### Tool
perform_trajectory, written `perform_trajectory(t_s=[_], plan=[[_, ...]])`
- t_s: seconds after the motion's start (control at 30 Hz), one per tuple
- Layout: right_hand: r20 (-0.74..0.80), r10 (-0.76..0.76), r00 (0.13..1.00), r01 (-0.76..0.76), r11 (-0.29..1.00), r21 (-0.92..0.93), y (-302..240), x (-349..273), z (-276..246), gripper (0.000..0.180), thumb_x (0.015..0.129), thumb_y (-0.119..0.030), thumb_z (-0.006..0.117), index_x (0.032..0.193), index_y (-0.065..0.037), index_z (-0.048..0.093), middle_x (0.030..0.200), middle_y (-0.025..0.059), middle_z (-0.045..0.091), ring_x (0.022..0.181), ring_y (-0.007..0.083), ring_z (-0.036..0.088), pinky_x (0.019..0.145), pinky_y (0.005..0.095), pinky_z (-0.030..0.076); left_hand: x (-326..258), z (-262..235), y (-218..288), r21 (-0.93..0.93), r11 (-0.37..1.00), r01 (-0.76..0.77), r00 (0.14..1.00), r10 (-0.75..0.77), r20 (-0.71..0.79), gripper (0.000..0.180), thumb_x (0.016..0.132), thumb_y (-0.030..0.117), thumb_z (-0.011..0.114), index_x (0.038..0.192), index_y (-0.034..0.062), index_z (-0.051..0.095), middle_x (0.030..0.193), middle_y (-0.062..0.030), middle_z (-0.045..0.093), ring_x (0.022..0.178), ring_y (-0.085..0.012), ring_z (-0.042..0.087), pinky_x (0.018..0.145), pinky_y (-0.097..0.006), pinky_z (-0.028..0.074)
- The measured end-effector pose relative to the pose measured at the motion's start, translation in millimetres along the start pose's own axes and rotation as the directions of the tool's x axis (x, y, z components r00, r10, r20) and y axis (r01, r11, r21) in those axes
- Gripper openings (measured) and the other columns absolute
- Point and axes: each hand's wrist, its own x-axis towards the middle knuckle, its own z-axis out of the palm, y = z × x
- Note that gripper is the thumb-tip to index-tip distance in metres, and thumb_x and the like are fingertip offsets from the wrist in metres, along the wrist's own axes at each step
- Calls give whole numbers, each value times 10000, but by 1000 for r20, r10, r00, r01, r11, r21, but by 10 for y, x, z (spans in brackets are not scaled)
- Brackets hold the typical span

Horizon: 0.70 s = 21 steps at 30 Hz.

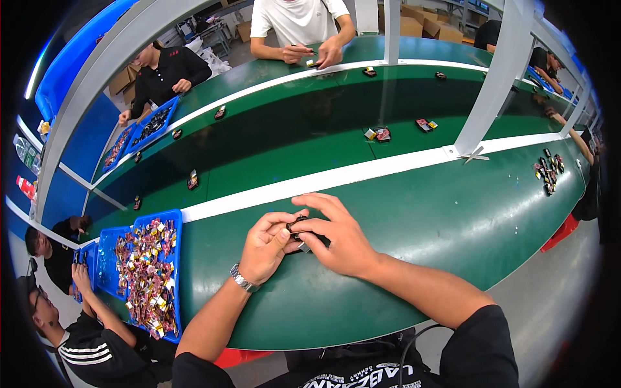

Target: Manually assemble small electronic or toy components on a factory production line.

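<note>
In front of me, above the green worktop (401, 213), both my hands meet around a small black part (299, 223). My left hand (264, 247), with a metal watch at its wrist, pinches it between thumb and fingers. From the other side my right hand (343, 242) closes over it, its thumb and a finger pressed against the part while the upper fingers stretch out. A small greyish piece (304, 247) shows just below the right fingers. Most of the black part is hidden by my fingers, so its exact kind cannot be made out.
To the left, a blue tray (179, 258) holds many small pink, white and yellow pieces. A white rail (259, 193) separates the worktop from the green belt (259, 152), where black-and-pink assemblies (383, 134) lie. More assemblies (548, 171) are heaped at right. Co-workers sit around; a grey post (488, 84) rises ahead.
</note>
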Motion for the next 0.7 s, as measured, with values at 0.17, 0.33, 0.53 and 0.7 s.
perform_trajectory(t_s=[0.17,0.33,0.53,0.7], plan=[[-61,-39,997,35,998,-57,-24,20,-22,179,745,15,697,907,-61,677,1064,78,595,965,259,580,744,343,528,7,18,5,-5,1000,17,1000,-17,-23,238,1004,121,521,1220,25,500,1178,-118,628,1077,-205,639,897,-372,573],[-110,-112,988,91,980,-180,-24,43,2,206,706,17,733,888,-61,676,969,56,614,841,217,601,649,306,532,19,37,14,-17,1000,26,999,-26,-17,240,1006,116,514,1225,20,495,1161,-117,631,1077,-209,636,910,-390,569],[-67,-189,980,156,928,-340,-35,38,10,176,724,-33,741,882,-41,664,937,54,602,807,200,602,608,292,534,30,31,5,-17,999,38,999,-38,-4,245,1006,117,513,1230,20,494,1151,-114,626,1069,-209,635,928,-406,562],[3,-161,987,146,891,-430,-46,11,16,171,731,-40,726,885,-38,652,942,53,597,782,201,593,613,304,534,24,42,17,-24,998,56,998,-56,-6,249,1006,115,513,1234,18,489,1144,-113,629,1069,-213,635,926,-408,562]])
